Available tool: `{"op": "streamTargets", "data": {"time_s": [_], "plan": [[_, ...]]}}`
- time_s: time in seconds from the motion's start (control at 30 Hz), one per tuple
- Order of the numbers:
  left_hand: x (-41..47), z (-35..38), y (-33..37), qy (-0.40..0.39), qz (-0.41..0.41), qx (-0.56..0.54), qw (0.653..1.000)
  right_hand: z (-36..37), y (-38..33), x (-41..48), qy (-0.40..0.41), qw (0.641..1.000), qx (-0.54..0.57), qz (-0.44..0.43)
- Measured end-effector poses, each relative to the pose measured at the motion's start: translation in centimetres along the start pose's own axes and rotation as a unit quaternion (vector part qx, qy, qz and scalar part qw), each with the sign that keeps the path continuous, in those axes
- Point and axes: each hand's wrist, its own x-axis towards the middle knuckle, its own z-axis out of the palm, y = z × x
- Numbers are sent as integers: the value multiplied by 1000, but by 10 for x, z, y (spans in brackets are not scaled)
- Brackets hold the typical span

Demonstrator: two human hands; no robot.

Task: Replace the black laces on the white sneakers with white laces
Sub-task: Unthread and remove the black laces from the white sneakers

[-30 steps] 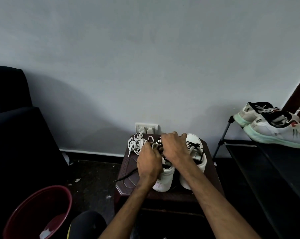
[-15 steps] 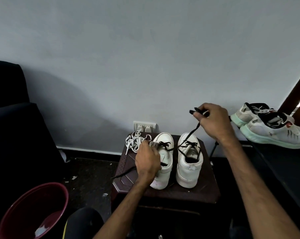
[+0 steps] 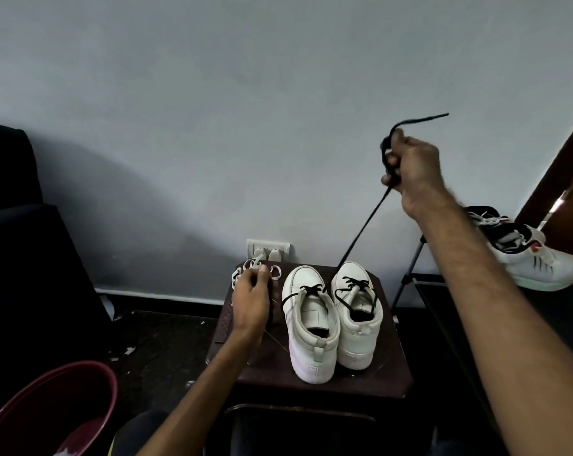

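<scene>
**Though one black lace (image 3: 364,225) is pulled taut, none is replaced**

Lower centre, tabletop (image 3: 387,366): both white sneakers (image 3: 314,327) carry black crossings. Left hand (image 3: 250,301) curled at the white laces (image 3: 275,273) heap, grip unclear. Upper right: right hand (image 3: 413,162) clamped on the black lace, taut from the eyelets. Judged: early stage.

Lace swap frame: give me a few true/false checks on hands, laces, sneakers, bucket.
1. The right hand grips a black lace, lifted above the white sneakers. True.
2. Both sneakers stand side by side on the stool. True.
3. The white laces are threaded into the sneakers. False: they lie bunched on the stool by the left hand; the sneakers hold black lacing.
4. The red bucket sits on the stool. False: it is on the floor, lower left.
</scene>
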Motion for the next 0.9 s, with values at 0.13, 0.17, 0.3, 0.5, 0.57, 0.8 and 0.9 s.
{"op": "streamTargets", "data": {"time_s": [0.13,0.17,0.3,0.5,0.57,0.8,0.9], "plan": [[6,-5,10,-41,164,291,942,-1,64,-14,-48,970,-239,-15],[7,-5,10,-56,195,406,891,-2,81,-23,-86,952,-292,-7],[2,7,15,-69,258,548,793,1,122,-53,-183,815,-548,-44],[-6,38,19,-159,240,513,809,10,129,-80,-282,747,-601,-36],[-9,37,10,-164,226,541,794,4,130,-80,-289,737,-611,-2],[-17,38,6,-124,259,586,758,-16,147,-72,-269,789,-552,19],[-15,44,9,-137,292,630,706,-14,150,-76,-284,783,-554,-8]]}}
